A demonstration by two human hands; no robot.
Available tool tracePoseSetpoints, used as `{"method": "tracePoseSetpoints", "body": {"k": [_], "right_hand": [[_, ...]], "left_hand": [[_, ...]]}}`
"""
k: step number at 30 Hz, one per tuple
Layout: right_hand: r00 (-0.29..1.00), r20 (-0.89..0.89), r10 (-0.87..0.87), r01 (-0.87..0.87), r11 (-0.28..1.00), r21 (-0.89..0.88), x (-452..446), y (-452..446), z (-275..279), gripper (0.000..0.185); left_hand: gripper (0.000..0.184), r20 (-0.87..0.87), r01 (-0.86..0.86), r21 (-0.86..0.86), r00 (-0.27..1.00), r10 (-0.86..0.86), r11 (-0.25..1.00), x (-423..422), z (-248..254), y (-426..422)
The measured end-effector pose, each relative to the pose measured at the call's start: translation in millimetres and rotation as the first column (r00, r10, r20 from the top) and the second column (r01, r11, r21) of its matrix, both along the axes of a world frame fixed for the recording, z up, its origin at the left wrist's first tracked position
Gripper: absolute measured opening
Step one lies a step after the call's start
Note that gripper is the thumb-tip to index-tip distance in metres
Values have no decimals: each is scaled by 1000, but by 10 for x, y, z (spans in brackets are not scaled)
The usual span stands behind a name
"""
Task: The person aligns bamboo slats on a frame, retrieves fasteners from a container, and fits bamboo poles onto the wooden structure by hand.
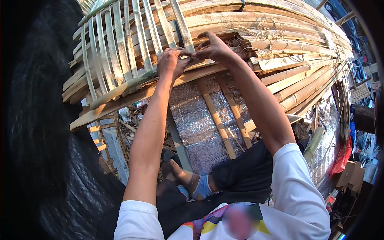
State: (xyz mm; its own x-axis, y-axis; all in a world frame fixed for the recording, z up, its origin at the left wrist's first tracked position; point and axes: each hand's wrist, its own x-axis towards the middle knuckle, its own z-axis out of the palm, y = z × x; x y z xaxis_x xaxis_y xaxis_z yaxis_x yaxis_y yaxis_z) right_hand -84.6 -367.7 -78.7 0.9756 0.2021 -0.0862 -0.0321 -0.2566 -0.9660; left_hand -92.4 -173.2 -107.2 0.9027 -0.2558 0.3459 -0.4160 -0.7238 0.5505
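Bamboo slats (182, 25) | left hand (169, 64), right hand (218, 49): grips curled, nearly meeting | hold unclear

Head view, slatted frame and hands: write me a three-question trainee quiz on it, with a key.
1. True or false: the left hand and the right hand are far apart.

2. Where in the picture does the silvery sheet lie?
A. Above both hands
B. Below both hands
C. Along the top edge

3. Fill in the colour: the wearer's sleeves are ____.

Key:
1. False; they are close together at the slatted frame.
2. B
3. White
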Motion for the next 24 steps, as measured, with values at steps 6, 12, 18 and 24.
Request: {"method": "tracePoseSetpoints", "body": {"k": [6, 12, 18, 24], "right_hand": [[981, 184, -59, 74, 995, -74, -341, -3, 327, 71], [747, 459, -480, 542, 840, -4, -2068, -1123, 832, 32], [382, 460, -802, 735, -38, -677, -4517, -2784, -102, 53], [230, 284, -931, 446, -158, -881, -5835, -2546, -954, 97]], "left_hand": [[27, -139, 1, -25, 990, -5, 1000, -85, 128, -8], [21, -82, -33, 21, 996, 34, 999, -49, 26, -16], [20, 142, 35, 58, 989, -43, 998, -30, -85, -2], [19, 271, 91, 32, 958, -96, 995, -36, -150, -23]]}}
